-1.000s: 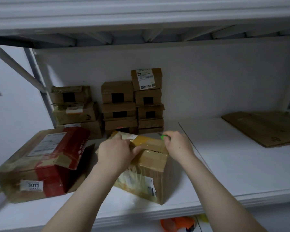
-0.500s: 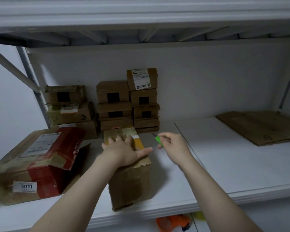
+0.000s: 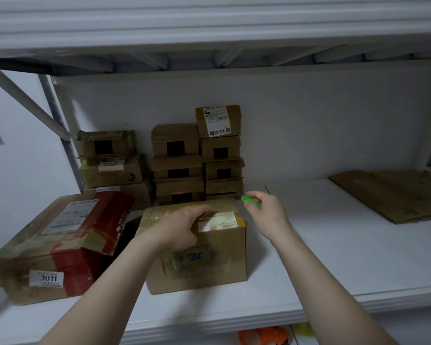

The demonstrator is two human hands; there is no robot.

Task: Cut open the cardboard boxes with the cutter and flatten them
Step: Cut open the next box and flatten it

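Observation:
A taped brown cardboard box [image 3: 204, 262] with a white label on top stands on the white shelf [image 3: 334, 257] in front of me. My left hand [image 3: 179, 227] grips its top near edge, fingers curled over the top. My right hand [image 3: 266, 212] hovers just right of the box's far corner and pinches a small green cutter [image 3: 250, 202], whose tip points left toward the box. A larger box with red tape and a "3011" sticker [image 3: 55, 247] lies to the left.
Stacks of small cardboard boxes [image 3: 197, 158] stand against the back wall, more at the left [image 3: 110, 160]. Flattened cardboard [image 3: 393, 195] lies at the far right of the shelf. An orange object [image 3: 261, 336] shows below the shelf edge. An upper shelf hangs overhead.
The box has been turned and set down square on the shelf. My left hand shifted from lying flat on top to gripping the near top edge. My right hand stays beside it with the cutter.

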